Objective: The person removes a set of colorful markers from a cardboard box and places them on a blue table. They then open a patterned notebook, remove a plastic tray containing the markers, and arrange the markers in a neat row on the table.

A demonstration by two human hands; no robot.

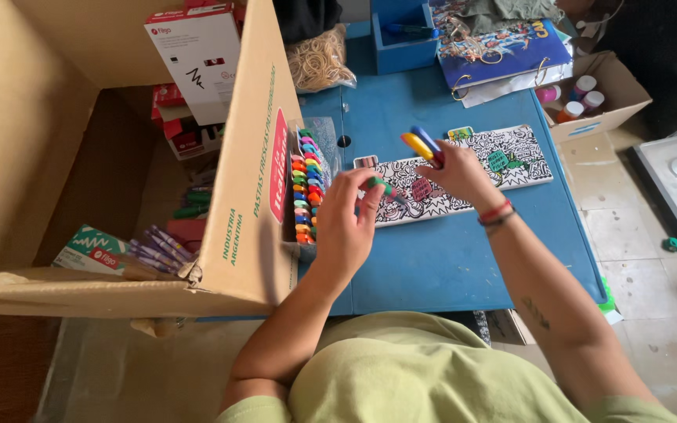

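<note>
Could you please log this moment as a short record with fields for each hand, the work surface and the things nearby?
Left hand: left hand pinches a green marker.
Right hand: right hand holds yellow and blue markers.
Under the hands: doodle-print pencil case lying flat.
Surface: blue table.
Beside left hand: clear pack of coloured markers.
Left side: open cardboard box holding marker packs.
Far edge: bag of rubber bands.
</note>
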